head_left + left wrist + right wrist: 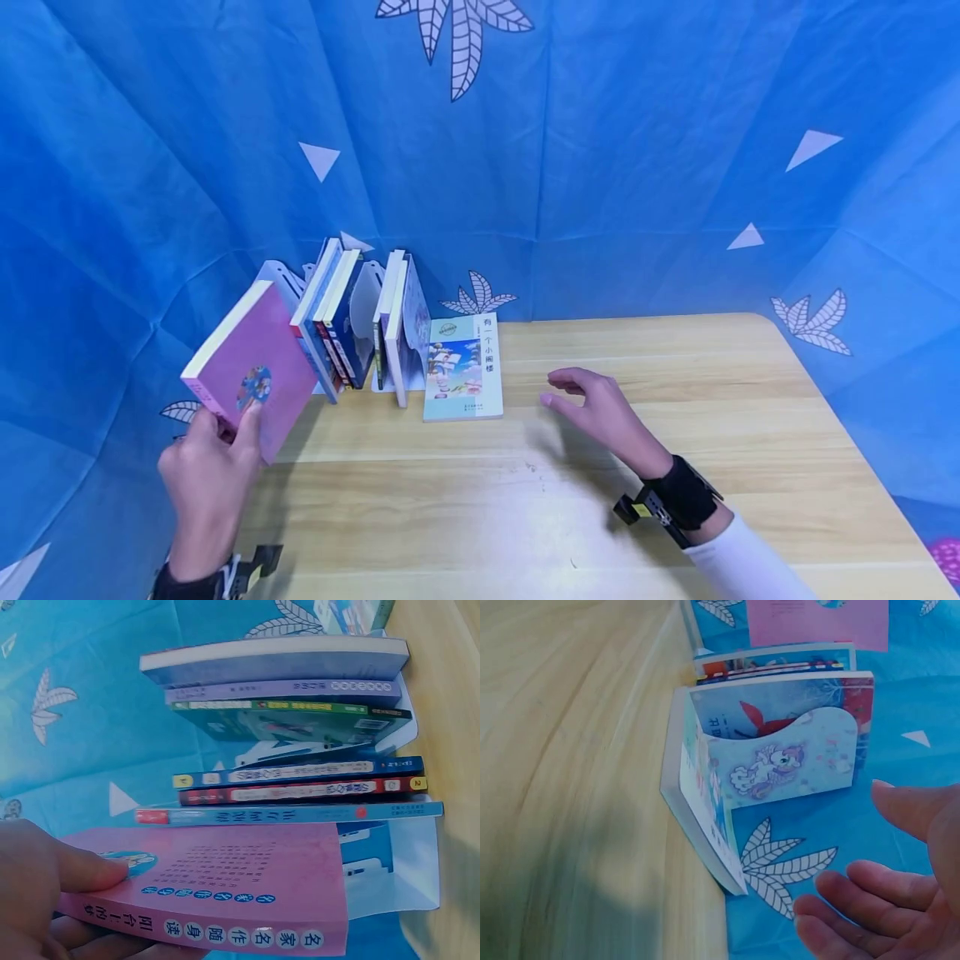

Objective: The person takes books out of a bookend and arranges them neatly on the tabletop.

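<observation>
Your left hand [210, 467] pinches the pink book [258, 354] between thumb and fingers, the upright books [327, 292] stand beyond that hand to its right, and your relaxed right hand [603, 412], fingers loosely curved, hovers above the counter [450, 508], with the pale-blue book [463, 367] lying flat to its left.

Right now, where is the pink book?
In the head view, the pink book is at the left, gripped by the left hand, just left of the standing books.
</observation>
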`<state>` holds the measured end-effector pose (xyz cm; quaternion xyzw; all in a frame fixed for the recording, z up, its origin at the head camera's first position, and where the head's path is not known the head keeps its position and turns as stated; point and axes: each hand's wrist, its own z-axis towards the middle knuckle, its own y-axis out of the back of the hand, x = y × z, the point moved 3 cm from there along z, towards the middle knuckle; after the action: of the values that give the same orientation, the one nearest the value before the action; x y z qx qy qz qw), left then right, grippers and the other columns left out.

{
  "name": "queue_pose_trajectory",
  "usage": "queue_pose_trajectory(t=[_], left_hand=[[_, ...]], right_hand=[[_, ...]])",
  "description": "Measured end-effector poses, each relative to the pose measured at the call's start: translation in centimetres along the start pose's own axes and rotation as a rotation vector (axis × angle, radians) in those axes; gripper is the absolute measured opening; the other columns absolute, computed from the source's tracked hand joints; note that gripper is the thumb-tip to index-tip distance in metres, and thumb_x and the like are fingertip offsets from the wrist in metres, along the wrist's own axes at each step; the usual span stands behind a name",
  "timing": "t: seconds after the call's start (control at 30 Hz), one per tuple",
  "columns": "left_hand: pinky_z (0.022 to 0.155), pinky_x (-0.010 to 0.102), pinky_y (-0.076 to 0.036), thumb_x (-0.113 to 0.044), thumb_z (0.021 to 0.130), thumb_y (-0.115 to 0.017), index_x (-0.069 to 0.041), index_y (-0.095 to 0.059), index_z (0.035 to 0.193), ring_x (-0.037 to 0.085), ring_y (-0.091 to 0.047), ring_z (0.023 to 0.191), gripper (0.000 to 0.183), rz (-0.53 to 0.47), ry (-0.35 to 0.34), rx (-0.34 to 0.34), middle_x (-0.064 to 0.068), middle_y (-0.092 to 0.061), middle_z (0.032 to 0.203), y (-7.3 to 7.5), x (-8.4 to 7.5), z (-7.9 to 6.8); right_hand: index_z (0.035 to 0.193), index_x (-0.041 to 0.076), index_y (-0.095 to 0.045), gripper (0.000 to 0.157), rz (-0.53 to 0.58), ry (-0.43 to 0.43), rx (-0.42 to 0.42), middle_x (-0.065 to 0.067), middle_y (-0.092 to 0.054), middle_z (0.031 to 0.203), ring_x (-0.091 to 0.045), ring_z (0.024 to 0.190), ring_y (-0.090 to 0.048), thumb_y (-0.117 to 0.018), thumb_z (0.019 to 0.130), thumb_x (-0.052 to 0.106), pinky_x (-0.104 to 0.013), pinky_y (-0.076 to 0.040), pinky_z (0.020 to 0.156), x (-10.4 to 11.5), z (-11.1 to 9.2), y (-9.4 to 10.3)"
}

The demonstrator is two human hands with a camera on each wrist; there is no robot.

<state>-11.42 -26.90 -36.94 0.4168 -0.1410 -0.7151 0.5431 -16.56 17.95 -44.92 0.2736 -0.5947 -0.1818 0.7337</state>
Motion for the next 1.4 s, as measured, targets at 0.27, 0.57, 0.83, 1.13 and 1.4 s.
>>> queue_pose_trajectory(t=[0.27, 0.57, 0.83, 1.13, 1.4], left_hand=[[0.037, 0.013, -0.035, -0.003, 0.078, -0.086, 0.015, -0.068, 0.097, -0.004, -0.056, 0.044, 0.032, -0.007, -0.065, 0.007, 0.034, -0.070, 0.073, 2.1, -1.1, -2.4], [0.061, -0.004, -0.047, -0.001, 0.082, -0.085, 0.008, -0.070, 0.112, 0.047, -0.075, 0.077, 0.034, -0.167, 0.007, 0.185, 0.032, -0.075, 0.094, 1.2, -3.3, -4.7], [0.075, 0.032, -0.067, -0.013, 0.094, -0.077, 0.002, -0.066, 0.128, 0.041, -0.078, 0.098, 0.038, -0.281, 0.172, 0.451, 0.029, -0.075, 0.114, -1.1, -5.3, -5.6], [0.072, 0.017, -0.063, -0.012, 0.093, -0.078, 0.000, -0.070, 0.123, 0.015, -0.079, 0.089, 0.034, -0.486, 0.189, 0.590, 0.019, -0.080, 0.106, -3.9, -8.3, -6.0], [0.074, 0.018, -0.063, -0.014, 0.091, -0.079, -0.003, -0.072, 0.121, 0.008, -0.078, 0.088, 0.033, -0.615, 0.203, 0.690, 0.015, -0.081, 0.105, -5.9, -10.4, -6.6]], right_hand=[[0.130, 0.005, -0.069, 0.044, -0.014, 0.062, -0.044, -0.012, -0.075, 0.125, -0.030, 0.116, -0.072, -0.077, 0.094, 0.030, -0.049, -0.060, 0.099, 0.4, -1.3, 0.1], [0.133, 0.007, -0.066, 0.049, 0.075, 0.123, -0.026, -0.012, -0.074, 0.128, -0.028, 0.118, -0.072, -0.080, 0.092, 0.029, -0.046, -0.059, 0.102, 0.3, -1.9, -0.2], [0.140, 0.005, -0.060, 0.059, 0.170, 0.151, 0.065, -0.014, -0.070, 0.135, -0.030, 0.124, -0.068, -0.082, 0.090, 0.028, -0.046, -0.056, 0.108, 0.6, -2.0, -0.7], [0.144, 0.007, -0.058, 0.062, 0.241, 0.180, 0.135, -0.015, -0.068, 0.140, -0.029, 0.128, -0.067, -0.082, 0.090, 0.028, -0.040, -0.055, 0.111, 1.6, -2.2, -1.6], [0.148, 0.013, -0.056, 0.068, 0.274, 0.197, 0.200, -0.006, -0.067, 0.143, -0.023, 0.127, -0.068, -0.083, 0.089, 0.030, -0.046, -0.054, 0.112, 3.0, -2.5, -1.9]])
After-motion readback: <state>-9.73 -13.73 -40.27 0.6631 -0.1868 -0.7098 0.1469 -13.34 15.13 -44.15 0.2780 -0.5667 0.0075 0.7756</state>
